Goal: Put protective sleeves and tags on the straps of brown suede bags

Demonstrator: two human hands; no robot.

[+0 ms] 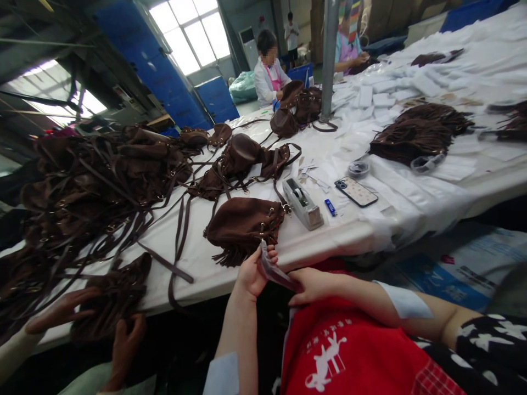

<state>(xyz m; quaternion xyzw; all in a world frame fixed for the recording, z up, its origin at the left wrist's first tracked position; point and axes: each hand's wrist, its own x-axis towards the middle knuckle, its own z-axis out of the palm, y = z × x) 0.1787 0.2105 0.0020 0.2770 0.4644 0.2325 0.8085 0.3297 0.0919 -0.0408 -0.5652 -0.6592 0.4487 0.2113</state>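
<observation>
Film-covered strip (pixel 276 272), possibly a strap end, spans the gap between both hands just off the near edge of the white-covered table (pixel 300 252), close in front of the fringed drawstring bag (pixel 242 219). The left hand (pixel 254 272) is palm up with fingers curled about the strip's far part; the right hand (pixel 310 286) seems to pinch the near end between thumb and fingers, though that contact is partly hidden.

Pulling hard between the hands could, I judge, crease or tear so thin a cover. It could also drag the bag over the edge if the two are joined; whether they are, I cannot tell. The bag lies close to the edge, so a bump from the left forearm might tip it off. Loose straps (pixel 164 261) to its left could tangle, and one swung right might catch the tape dispenser (pixel 303 204).

In looks, the strip is narrow, bent along its length and dull greyish-brown, with a pale sheen toward the left hand. The bag is dark brown, soft and suede-like, slumped on its side, with metallic eyelets at its right and fringe along the near side.
</observation>
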